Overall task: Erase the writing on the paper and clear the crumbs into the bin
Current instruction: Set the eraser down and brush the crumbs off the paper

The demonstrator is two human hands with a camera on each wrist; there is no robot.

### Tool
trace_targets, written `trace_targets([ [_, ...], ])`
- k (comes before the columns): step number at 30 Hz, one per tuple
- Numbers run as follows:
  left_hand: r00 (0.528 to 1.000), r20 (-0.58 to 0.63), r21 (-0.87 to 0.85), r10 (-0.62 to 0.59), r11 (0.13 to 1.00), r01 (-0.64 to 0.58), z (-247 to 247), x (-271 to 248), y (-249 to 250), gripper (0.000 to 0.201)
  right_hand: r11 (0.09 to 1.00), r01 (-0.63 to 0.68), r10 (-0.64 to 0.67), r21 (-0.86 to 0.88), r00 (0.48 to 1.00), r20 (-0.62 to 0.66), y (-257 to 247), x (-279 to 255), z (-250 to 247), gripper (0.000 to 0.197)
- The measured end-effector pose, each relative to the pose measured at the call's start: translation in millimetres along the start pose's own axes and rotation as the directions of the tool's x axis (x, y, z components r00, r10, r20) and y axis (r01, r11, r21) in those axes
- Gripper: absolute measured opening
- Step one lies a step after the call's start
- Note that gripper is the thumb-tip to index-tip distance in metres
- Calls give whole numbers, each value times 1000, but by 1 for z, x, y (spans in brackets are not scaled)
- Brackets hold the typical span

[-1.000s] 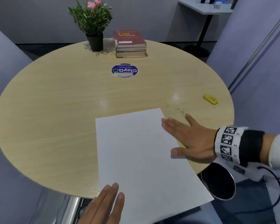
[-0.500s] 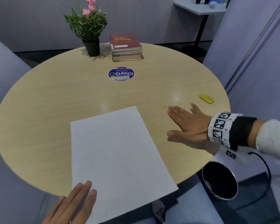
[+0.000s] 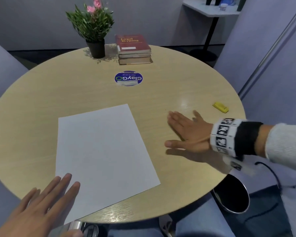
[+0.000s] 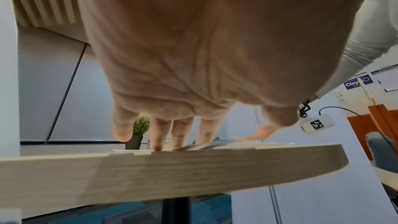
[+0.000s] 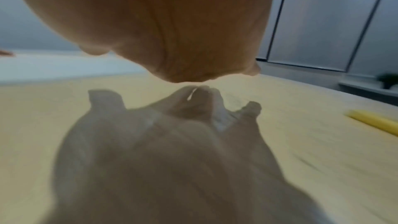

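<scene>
A blank white sheet of paper [image 3: 102, 156] lies on the round wooden table [image 3: 41, 103], toward its near left. My left hand [image 3: 46, 206] lies flat with straight fingers [image 4: 159, 135] on the sheet's near left corner at the table edge. My right hand [image 3: 186, 132] is flat and open on the bare wood right of the paper, palm down. A tiny dark crumb [image 3: 165, 109] shows just beyond its fingertips. The yellow eraser [image 3: 220, 107] lies near the table's right edge, also seen in the right wrist view [image 5: 374, 122]. The round black bin [image 3: 232, 194] stands below the table's near right edge.
At the far side stand a potted plant [image 3: 92, 28] and a stack of books [image 3: 133, 48]. A round blue sticker [image 3: 128, 78] sits mid-table. Grey partitions stand on both sides, and a small white side table [image 3: 212, 9] stands behind.
The paper has slid left across the table under my left hand. My right hand has come off the sheet and moved right and farther onto the bare wood where the crumbs lay.
</scene>
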State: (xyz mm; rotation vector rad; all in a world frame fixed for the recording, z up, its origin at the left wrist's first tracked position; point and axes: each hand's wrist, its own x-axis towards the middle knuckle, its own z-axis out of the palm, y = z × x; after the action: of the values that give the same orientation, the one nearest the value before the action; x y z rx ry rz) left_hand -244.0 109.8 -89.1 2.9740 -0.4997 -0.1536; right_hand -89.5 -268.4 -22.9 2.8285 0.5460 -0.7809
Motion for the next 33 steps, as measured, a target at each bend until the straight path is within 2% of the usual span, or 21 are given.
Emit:
trace_targets([
  [3, 1000, 9, 6, 13, 1000, -13, 2, 8, -7, 73, 986, 163, -160, 34, 983, -93, -59, 28, -19, 102],
  [6, 999, -41, 19, 27, 999, -26, 4, 13, -8, 66, 976, 204, -199, 72, 978, -64, -88, 56, -23, 103],
  [9, 994, -86, 21, 59, 998, -58, 6, 14, -10, 63, 990, 124, -121, 73, 991, -54, -64, 65, -15, 100],
  [12, 992, -103, 26, 77, 997, -75, 8, 14, -10, 62, 989, -63, 75, 134, 993, -86, -18, 54, -8, 99],
  [15, 992, -99, 41, 79, 996, -75, 7, 14, -12, 63, 959, -214, 226, 186, 973, -44, 9, 42, -7, 115],
  [17, 988, -127, 71, 91, 994, -82, 6, 16, -14, 62, 972, -191, 204, 133, 975, -89, -1, 45, -13, 116],
  [19, 982, -158, 109, 101, 991, -84, 3, 20, -14, 60, 993, -57, 72, 101, 985, -155, -31, 53, -18, 107],
  [21, 973, -197, 145, 120, 985, -92, -2, 25, -11, 58, 989, 65, -44, 135, 988, -151, -64, 59, -18, 103],
  [23, 962, -232, 192, 146, 976, -102, -4, 30, -8, 56, 981, 96, -71, 170, 986, -148, -76, 63, -9, 102],
  [25, 955, -243, 226, 168, 967, -113, -4, 35, -5, 56, 985, 70, -45, 161, 987, -152, -63, 61, -3, 101],
  [28, 952, -230, 254, 202, 957, -142, -1, 39, -6, 56, 989, -42, 59, 144, 991, -118, -26, 45, 3, 100],
  [31, 955, -230, 259, 187, 958, -125, -2, 40, -4, 56, 974, -158, 172, 164, 982, -72, 12, 29, 10, 107],
  [33, 965, -189, 265, 181, 956, -127, -4, 41, -4, 56, 966, -207, 218, 157, 974, -58, 25, 21, 9, 112],
])
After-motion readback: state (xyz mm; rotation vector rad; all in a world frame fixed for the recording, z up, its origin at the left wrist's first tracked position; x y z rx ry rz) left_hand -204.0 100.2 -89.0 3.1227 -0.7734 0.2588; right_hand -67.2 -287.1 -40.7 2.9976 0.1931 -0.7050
